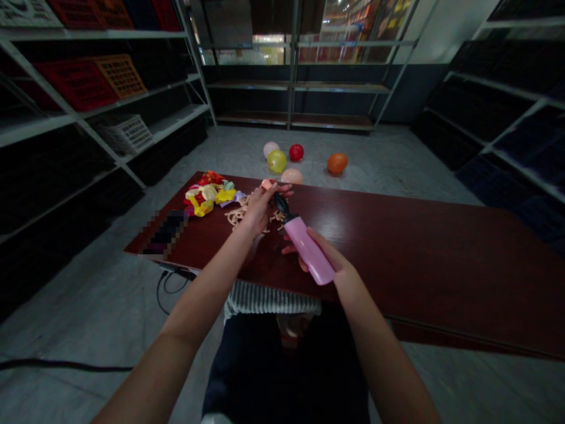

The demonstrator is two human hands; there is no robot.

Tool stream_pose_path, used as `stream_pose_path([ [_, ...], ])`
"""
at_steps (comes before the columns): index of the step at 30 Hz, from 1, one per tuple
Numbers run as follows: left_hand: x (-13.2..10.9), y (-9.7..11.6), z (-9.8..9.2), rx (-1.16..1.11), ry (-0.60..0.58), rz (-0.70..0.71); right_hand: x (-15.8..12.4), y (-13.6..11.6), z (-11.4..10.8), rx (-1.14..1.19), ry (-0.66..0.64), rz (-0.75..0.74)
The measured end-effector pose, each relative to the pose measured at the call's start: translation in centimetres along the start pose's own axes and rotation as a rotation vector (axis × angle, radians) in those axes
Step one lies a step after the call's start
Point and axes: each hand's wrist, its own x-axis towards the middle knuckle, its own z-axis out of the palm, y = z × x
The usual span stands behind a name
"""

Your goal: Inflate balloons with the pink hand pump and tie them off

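Note:
My right hand [336, 257] is wrapped around the pink barrel of a balloon pump [311, 252], which is tilted with its black nozzle end up and to the left. At that nozzle, my left hand [259, 210] pinches a small peach-coloured uninflated balloon [266, 184]. Whether the balloon's neck sits over the nozzle tip is hidden by the fingers. Beneath and beside my left hand lie tan, string-like pieces [236, 219]. Left of them is a pile of limp coloured balloons [206, 193] in red, yellow, cream, green and purple.
A blurred-out flat dark object [165, 232] lies on the left of the dark red-brown table [419, 247]. Inflated balloons rest on the floor beyond: yellow [276, 161], red [296, 152], orange [337, 163] and pale pink ones. Shelves with crates [119, 76] line the left; cables hang below the table.

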Motion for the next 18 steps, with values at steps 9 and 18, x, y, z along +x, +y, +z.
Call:
stream_pose_path([
  [9,-1.2,-0.2,-1.8,0.046,-0.171,-0.092,-0.2,0.1,0.1,-0.030,0.029,0.008],
  [18,-1.5,1.1,-1.0,-0.281,-0.164,-0.270,0.1,0.5,0.3,-0.241,0.057,-0.048],
])
